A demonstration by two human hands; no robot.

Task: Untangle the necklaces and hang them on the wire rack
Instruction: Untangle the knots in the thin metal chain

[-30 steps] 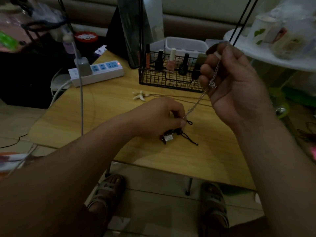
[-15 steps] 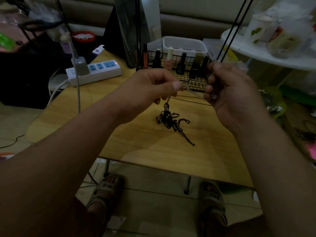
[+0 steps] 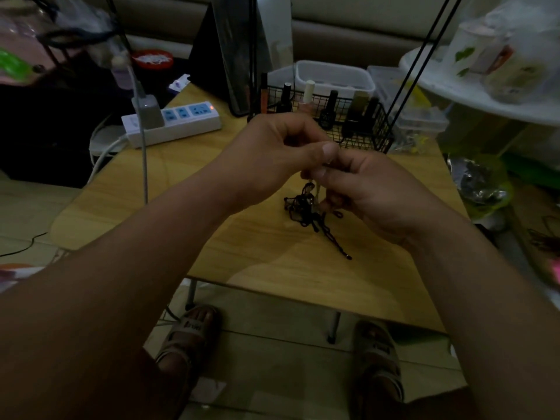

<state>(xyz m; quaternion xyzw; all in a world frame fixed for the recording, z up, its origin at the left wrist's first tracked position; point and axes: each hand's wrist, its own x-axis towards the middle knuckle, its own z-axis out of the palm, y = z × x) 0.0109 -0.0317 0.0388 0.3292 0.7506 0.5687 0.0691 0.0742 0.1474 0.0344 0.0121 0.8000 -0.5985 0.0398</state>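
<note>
Observer: Sandals [image 3: 188, 328] are sitting just under the near edge of the table [image 3: 303, 286], so the person is working close in. Past that edge the cord tail [image 3: 348, 256] is trailing toward them. The black tangle [image 3: 303, 207] it belongs to is lying mid-table, right beneath the hands.

Planner: And the hands?

Observer: Both are hovering over the tangle with fingertips meeting. The left hand [image 3: 281, 156] is pinching, thumb pressed against curled fingers. The right hand [image 3: 372, 192] is curling round the same strand. It seems to be a pale chain [image 3: 318, 189] dropping into the tangle, though the dim light is blurring it.

Planner: Then untangling is the step in hand, and nothing is hanging yet. The next move is asking for a slow lift of that chain while the knot is being teased loose, so the black cords are not being dragged up with it.

Observer: Room is lying mostly to the left, where bare wood is showing, and toward the near edge. The right edge is running just beside the right wrist. The far edge is crowded: a wire basket [image 3: 378, 134] of bottles [image 3: 325, 110] is standing behind the hands, a power strip [image 3: 181, 119] is lying far left, and thin black rods [image 3: 424, 47] are rising beyond.

Planner: Pulling leftward is looking safest, then.
</note>
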